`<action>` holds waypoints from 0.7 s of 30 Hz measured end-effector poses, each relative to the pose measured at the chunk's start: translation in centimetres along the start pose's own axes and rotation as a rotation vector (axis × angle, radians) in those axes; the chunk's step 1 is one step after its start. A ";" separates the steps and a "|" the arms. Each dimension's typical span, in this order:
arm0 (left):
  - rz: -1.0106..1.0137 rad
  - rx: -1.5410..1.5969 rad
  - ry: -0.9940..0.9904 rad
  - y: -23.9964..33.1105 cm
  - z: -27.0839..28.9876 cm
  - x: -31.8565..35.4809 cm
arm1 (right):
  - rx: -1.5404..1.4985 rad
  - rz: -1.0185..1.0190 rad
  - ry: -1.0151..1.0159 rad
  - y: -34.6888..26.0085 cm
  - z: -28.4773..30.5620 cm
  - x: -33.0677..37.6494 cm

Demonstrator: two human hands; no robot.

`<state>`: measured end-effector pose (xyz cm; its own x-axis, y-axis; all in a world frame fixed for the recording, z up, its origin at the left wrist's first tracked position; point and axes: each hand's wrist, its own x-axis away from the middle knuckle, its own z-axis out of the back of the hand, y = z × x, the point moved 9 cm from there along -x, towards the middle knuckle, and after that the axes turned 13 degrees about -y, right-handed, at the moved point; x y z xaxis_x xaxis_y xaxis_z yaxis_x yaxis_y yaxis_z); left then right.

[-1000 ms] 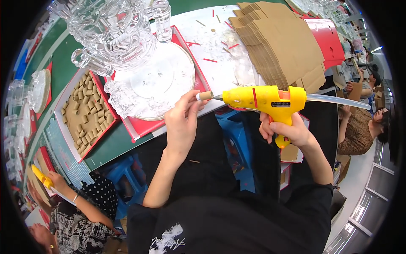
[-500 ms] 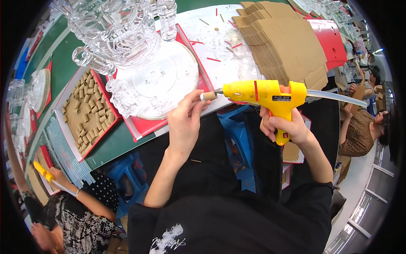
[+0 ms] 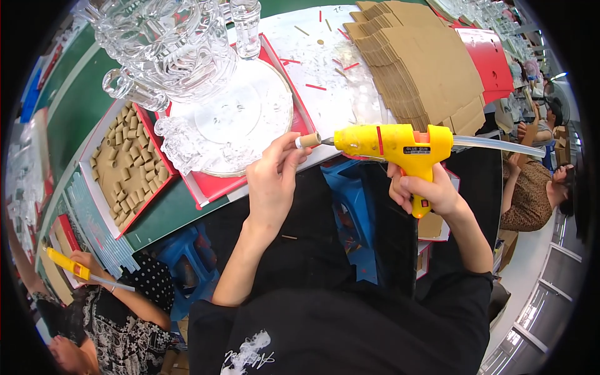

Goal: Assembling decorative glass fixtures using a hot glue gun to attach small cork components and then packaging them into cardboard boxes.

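Between the fingertips of my left hand (image 3: 273,175) is a short cardboard tube (image 3: 309,140), held sideways with its open end facing right. My right hand (image 3: 431,189) is wrapped round the grip of a yellow glue gun (image 3: 394,141); a clear glue stick (image 3: 497,146) runs out of its back. The metal nozzle points left, close to the tube's open end. Beyond my left hand, a round white disc (image 3: 275,94) lies in a red-edged box lid (image 3: 299,107). Clear glass-like pieces (image 3: 169,50) are piled at its far side.
A red-edged tray (image 3: 164,186) of many short cardboard tubes stands on the green table (image 3: 165,222) at left. Stacked cardboard sheets (image 3: 431,62) and a red panel (image 3: 486,62) are at the far right. A co-worker's hand (image 3: 87,265) holds another yellow glue gun (image 3: 62,262) at lower left.
My glue gun has shifted slightly right, so its nozzle is drawn back a little from the tube. The tube has barely moved. The co-worker's glue gun has moved slightly down.
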<state>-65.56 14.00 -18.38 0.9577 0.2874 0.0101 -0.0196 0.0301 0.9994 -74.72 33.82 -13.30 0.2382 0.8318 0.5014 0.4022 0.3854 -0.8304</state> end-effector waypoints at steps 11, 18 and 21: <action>-0.001 -0.007 0.002 -0.1 0.0 0.0 | 0.020 0.077 0.024 -0.8 -0.7 0.0; -0.007 -0.005 0.003 0.0 0.0 0.1 | 0.006 0.057 0.008 -0.2 -0.4 0.1; -0.011 0.002 0.000 0.0 0.0 0.1 | 0.010 0.021 -0.007 0.0 -0.7 0.2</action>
<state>-65.52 14.06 -18.39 0.9578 0.2873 -0.0005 -0.0087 0.0309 0.9995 -74.10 33.72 -13.02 0.2404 0.8426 0.4819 0.3880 0.3716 -0.8434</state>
